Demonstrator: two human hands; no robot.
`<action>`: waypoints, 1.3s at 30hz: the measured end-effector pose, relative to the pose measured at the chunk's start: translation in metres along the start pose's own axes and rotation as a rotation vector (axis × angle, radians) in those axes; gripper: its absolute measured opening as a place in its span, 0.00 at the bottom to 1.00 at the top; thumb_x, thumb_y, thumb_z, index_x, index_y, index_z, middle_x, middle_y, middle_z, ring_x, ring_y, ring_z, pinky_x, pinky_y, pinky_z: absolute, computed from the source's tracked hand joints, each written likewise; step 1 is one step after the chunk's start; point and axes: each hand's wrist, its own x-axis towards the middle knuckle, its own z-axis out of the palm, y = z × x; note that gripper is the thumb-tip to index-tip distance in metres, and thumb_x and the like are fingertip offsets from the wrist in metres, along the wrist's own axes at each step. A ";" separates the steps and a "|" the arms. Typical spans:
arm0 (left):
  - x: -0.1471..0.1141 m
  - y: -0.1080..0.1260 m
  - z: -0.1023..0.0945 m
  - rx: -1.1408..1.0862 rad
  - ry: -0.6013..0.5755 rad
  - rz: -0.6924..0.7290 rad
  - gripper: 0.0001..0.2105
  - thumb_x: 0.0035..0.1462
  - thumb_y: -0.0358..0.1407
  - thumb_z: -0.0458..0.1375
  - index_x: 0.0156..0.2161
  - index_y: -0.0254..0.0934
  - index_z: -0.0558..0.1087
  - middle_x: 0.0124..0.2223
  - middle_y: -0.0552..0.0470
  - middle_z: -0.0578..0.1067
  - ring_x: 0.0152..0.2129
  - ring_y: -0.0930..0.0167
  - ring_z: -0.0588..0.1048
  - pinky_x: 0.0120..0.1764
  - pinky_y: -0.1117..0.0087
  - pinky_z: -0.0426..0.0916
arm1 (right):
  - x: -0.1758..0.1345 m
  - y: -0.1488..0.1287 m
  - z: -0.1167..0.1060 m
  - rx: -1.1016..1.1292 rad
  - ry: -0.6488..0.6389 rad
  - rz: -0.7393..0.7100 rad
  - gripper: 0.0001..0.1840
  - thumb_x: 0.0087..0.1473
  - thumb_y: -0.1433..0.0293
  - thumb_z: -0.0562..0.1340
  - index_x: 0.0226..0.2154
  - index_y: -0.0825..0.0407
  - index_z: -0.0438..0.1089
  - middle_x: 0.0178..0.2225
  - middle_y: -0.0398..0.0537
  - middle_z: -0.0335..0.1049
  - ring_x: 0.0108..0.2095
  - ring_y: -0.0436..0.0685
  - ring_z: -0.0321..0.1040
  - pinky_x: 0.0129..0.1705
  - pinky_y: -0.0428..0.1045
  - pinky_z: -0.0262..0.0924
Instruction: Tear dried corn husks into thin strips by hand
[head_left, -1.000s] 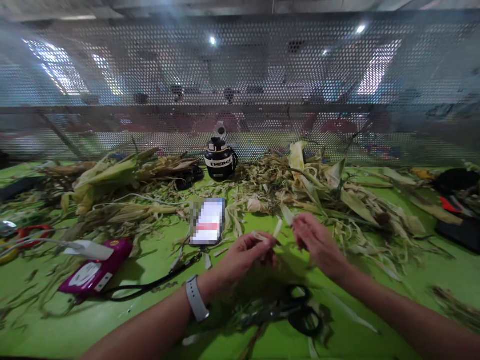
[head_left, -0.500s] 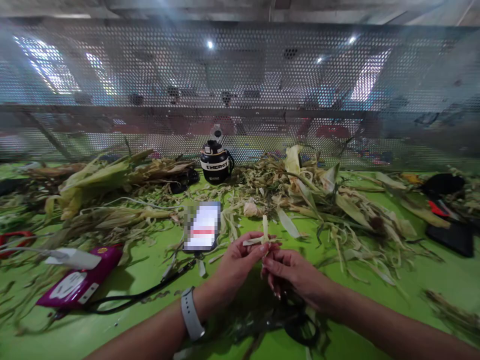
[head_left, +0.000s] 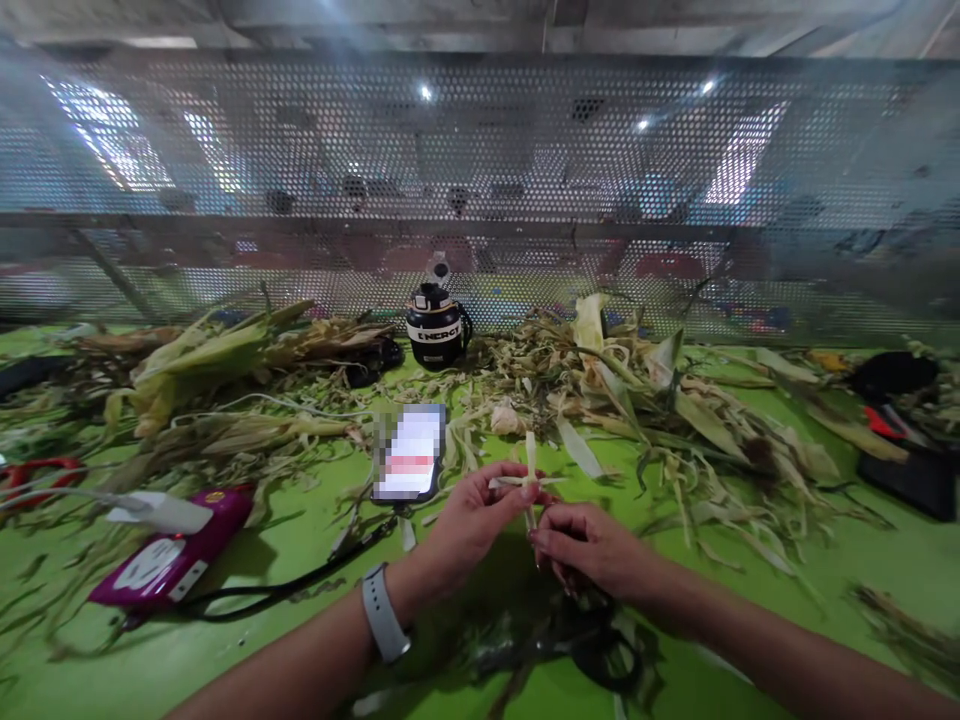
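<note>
Pale corn husk strips point(head_left: 531, 452) cross each other between my hands, one upright and one sideways. My left hand point(head_left: 484, 510), with a grey watch band on its wrist, pinches them where they cross. Just below and to the right, my right hand point(head_left: 581, 545) has its fingers closed around the lower end of the upright strip. Its fingertips are partly hidden. Under my hands, in shadow on the green table point(head_left: 300, 650), lie dark-handled scissors point(head_left: 607, 655), partly covered by the right hand.
A lit phone point(head_left: 411, 455) lies left of my hands, near a purple power strip point(head_left: 172, 555) with a white plug and black cord. Corn husk heaps point(head_left: 637, 390) spread along the back, around a black bottle point(head_left: 435, 328). Behind stands a perforated metal screen point(head_left: 495, 140).
My right hand has moved slightly down and away from the left, along the upright strip. The left hand keeps its pinch at the crossing. The whole view has shifted a little.
</note>
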 end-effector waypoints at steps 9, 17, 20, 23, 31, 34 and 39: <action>-0.002 0.004 0.003 0.159 -0.037 -0.025 0.17 0.47 0.45 0.62 0.37 0.35 0.70 0.24 0.56 0.73 0.20 0.76 0.69 0.27 0.75 0.62 | 0.006 0.001 -0.012 -0.027 0.179 -0.110 0.24 0.56 0.48 0.49 0.27 0.52 0.61 0.20 0.39 0.57 0.19 0.48 0.55 0.21 0.44 0.51; -0.002 0.002 0.006 0.391 0.091 0.129 0.11 0.50 0.42 0.59 0.33 0.35 0.70 0.26 0.57 0.71 0.23 0.76 0.66 0.27 0.76 0.61 | 0.003 0.003 0.002 -0.324 0.136 -0.296 0.18 0.60 0.59 0.49 0.23 0.51 0.53 0.20 0.37 0.50 0.21 0.47 0.49 0.23 0.43 0.46; -0.001 -0.003 0.006 0.432 0.105 0.174 0.10 0.51 0.41 0.57 0.34 0.35 0.70 0.27 0.56 0.71 0.25 0.74 0.66 0.29 0.75 0.62 | 0.003 0.003 0.003 -0.464 0.176 -0.360 0.17 0.59 0.64 0.50 0.21 0.51 0.51 0.19 0.37 0.49 0.21 0.47 0.47 0.24 0.44 0.44; -0.001 -0.005 0.005 0.467 0.060 0.175 0.10 0.51 0.41 0.57 0.34 0.35 0.70 0.26 0.56 0.70 0.24 0.75 0.66 0.28 0.75 0.61 | 0.002 0.007 0.003 -0.459 0.181 -0.385 0.17 0.58 0.65 0.50 0.20 0.51 0.52 0.19 0.37 0.49 0.21 0.47 0.47 0.23 0.45 0.43; -0.009 0.000 0.005 0.365 -0.170 0.083 0.13 0.53 0.43 0.58 0.36 0.34 0.68 0.25 0.56 0.70 0.22 0.76 0.67 0.27 0.76 0.60 | 0.002 -0.001 -0.015 -0.150 0.337 -0.203 0.26 0.57 0.51 0.48 0.18 0.51 0.54 0.15 0.36 0.49 0.15 0.46 0.47 0.18 0.44 0.44; -0.007 -0.002 0.004 0.409 -0.215 0.096 0.12 0.54 0.42 0.56 0.36 0.33 0.69 0.25 0.55 0.70 0.22 0.76 0.67 0.27 0.76 0.61 | 0.003 0.000 -0.015 -0.321 0.361 -0.358 0.21 0.58 0.58 0.51 0.19 0.51 0.53 0.17 0.37 0.48 0.19 0.46 0.48 0.21 0.44 0.44; -0.005 0.000 0.000 0.606 -0.284 0.129 0.11 0.57 0.41 0.54 0.39 0.34 0.71 0.27 0.55 0.71 0.23 0.76 0.68 0.28 0.75 0.62 | -0.003 0.009 -0.010 -0.834 0.466 -0.800 0.17 0.57 0.72 0.53 0.18 0.51 0.52 0.17 0.37 0.48 0.20 0.47 0.44 0.23 0.47 0.39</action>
